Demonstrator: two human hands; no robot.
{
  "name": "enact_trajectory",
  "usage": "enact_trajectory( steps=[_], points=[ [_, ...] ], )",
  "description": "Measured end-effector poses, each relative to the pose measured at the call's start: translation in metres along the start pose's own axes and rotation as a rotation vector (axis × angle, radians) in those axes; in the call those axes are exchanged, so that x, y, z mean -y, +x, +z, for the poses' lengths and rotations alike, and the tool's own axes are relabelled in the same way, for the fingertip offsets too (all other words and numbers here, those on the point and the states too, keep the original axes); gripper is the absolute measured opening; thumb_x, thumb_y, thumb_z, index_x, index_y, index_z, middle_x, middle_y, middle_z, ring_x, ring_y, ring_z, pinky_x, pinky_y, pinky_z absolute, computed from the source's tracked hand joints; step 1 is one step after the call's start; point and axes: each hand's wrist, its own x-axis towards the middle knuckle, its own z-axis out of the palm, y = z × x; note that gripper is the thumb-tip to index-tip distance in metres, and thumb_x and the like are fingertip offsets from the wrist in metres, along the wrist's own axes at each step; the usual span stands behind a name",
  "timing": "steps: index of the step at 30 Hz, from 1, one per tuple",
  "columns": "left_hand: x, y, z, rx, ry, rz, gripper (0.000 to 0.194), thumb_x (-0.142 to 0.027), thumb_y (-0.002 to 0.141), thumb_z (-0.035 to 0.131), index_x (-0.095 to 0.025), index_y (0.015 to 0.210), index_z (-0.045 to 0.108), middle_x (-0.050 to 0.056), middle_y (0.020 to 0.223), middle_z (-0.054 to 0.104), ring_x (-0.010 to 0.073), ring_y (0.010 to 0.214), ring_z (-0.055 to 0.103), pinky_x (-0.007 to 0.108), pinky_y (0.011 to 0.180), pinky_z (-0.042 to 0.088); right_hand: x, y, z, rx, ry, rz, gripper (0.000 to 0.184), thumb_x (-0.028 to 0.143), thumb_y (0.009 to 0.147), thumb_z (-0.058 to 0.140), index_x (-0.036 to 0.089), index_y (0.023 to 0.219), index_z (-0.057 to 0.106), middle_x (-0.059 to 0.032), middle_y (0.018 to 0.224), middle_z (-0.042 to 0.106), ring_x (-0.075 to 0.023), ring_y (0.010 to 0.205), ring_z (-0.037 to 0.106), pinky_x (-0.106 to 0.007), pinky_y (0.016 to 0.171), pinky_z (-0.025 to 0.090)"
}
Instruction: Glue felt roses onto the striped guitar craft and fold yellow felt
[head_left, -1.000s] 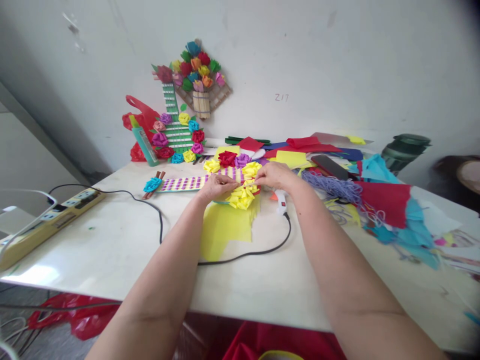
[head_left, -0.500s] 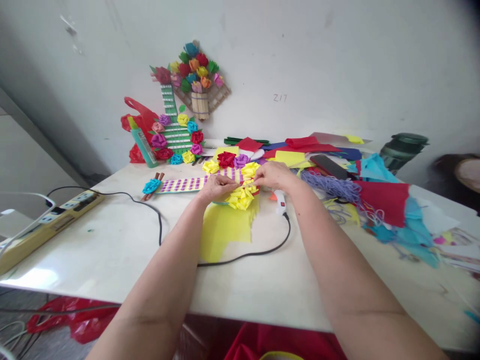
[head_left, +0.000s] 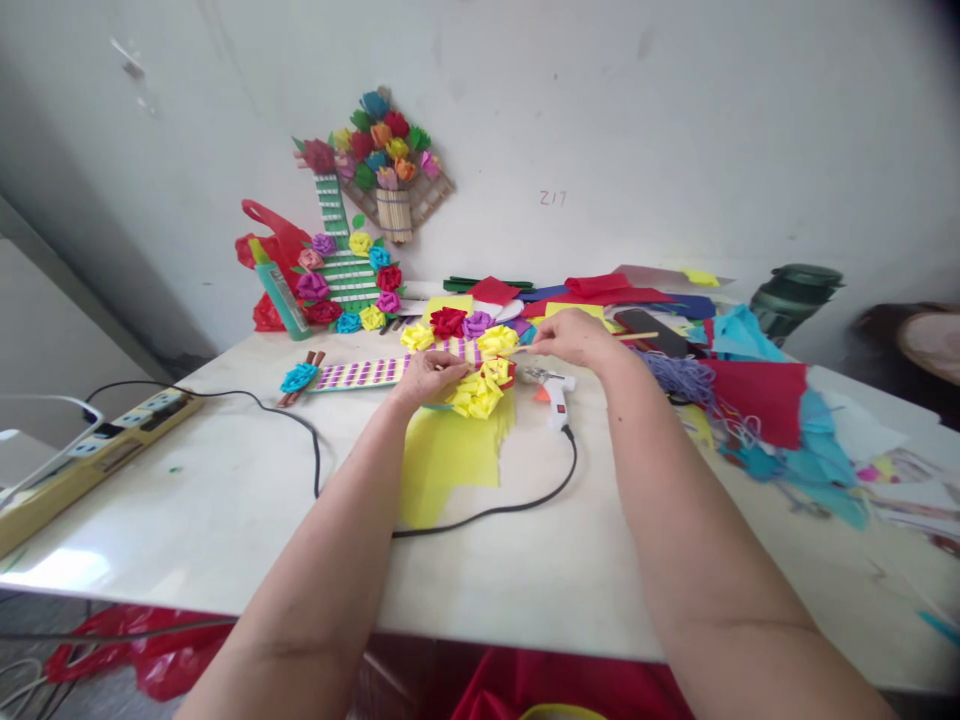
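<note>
Table [head_left: 480, 580] pale, cluttered | wall [head_left: 675, 130] scuffed | right hand [head_left: 574, 338] pinching stick [head_left: 640, 336] | left hand [head_left: 429, 377] at yellow flowers [head_left: 476, 396], grip unclear

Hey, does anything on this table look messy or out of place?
Yes, the right side of the table looks untidy: purple string lies in a loose tangle, next to a red sheet and rumpled blue scraps strewn about.

I face a pale grey wall [head_left: 675, 150] with faint smudges and a number [head_left: 553, 198], apparently 217, handwritten on it. My whitish tabletop [head_left: 247, 460] runs up to it, its glossy surface catching a bright patch of light [head_left: 67, 560] near the left corner. Below that, I see a grey, speckled floor [head_left: 30, 613].
</note>
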Motion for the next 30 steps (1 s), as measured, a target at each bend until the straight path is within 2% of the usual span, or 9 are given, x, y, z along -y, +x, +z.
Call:
enact_trajectory(
  steps=[6,12,16,30],
  points=[
    [0.004,0.002,0.0,-0.12,0.003,0.025,0.036,-0.044,0.064,0.064,-0.011,0.075,0.07,-0.002,0.05,0.051,0.008,0.045,0.042,0.02,0.043,0.03,-0.001,0.006,0.009,-0.1,-0.004,0.015,0.019,0.035,0.077,0.059,0.021,0.074,0.072,-0.0044,0.08,0.069,-0.0162,0.073,0.057,-0.025,0.057,0.033],
    [0.009,0.005,-0.003,-0.059,0.058,0.109,0.034,-0.044,0.067,0.061,-0.011,0.074,0.071,0.004,0.064,0.063,0.0124,0.059,0.053,0.021,0.054,0.039,-0.002,0.004,0.008,-0.154,0.02,0.046,0.021,0.033,0.078,0.056,0.019,0.074,0.071,-0.0052,0.08,0.068,-0.0153,0.07,0.057,-0.025,0.057,0.034],
    [0.006,0.005,-0.004,-0.01,0.129,0.103,0.035,-0.045,0.068,0.059,-0.011,0.072,0.07,0.003,0.058,0.06,0.0125,0.056,0.052,0.021,0.052,0.038,-0.003,0.005,0.01,-0.163,0.03,0.07,0.021,0.034,0.078,0.056,0.02,0.074,0.071,-0.0052,0.08,0.068,-0.0154,0.071,0.057,-0.025,0.058,0.035],
    [-0.006,-0.001,0.003,-0.072,0.317,0.14,0.028,-0.034,0.069,0.055,-0.012,0.07,0.07,0.004,0.06,0.063,0.0131,0.058,0.053,0.021,0.053,0.037,0.004,0.005,0.012,-0.167,0.02,0.143,0.025,0.036,0.08,0.052,0.021,0.084,0.071,-0.0066,0.092,0.069,-0.0187,0.082,0.06,-0.025,0.062,0.038]
  ],
)
